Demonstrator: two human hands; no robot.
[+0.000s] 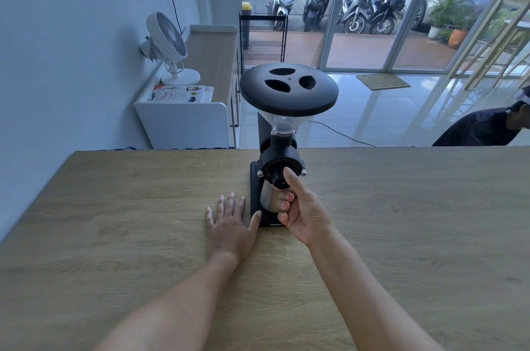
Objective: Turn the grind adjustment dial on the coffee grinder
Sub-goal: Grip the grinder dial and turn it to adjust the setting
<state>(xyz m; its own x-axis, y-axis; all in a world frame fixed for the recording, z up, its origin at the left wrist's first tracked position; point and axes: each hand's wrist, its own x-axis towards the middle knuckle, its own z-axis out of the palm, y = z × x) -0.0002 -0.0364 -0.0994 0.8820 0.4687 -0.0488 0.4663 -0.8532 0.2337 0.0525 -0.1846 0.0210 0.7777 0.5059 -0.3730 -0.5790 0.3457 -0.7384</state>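
Note:
A black coffee grinder (279, 150) stands upright near the far edge of the wooden table (114, 221), with a clear hopper under a wide black lid (288, 89). Its round grind adjustment dial (279, 177) faces me on the front. My right hand (304, 210) grips the dial's knob, thumb on top and fingers curled beneath it. A metal cup (269, 198) sits on the grinder's base, partly hidden by those fingers. My left hand (231, 221) lies flat on the table with fingers spread, its thumb touching the base's left edge.
Beyond the table a low white cabinet (183, 121) carries a white fan (169, 46) and a booklet. A black wire rack (262, 38) stands by the glass doors. Someone in dark clothing (481, 127) sits at the far right. A cable runs across the tiled floor.

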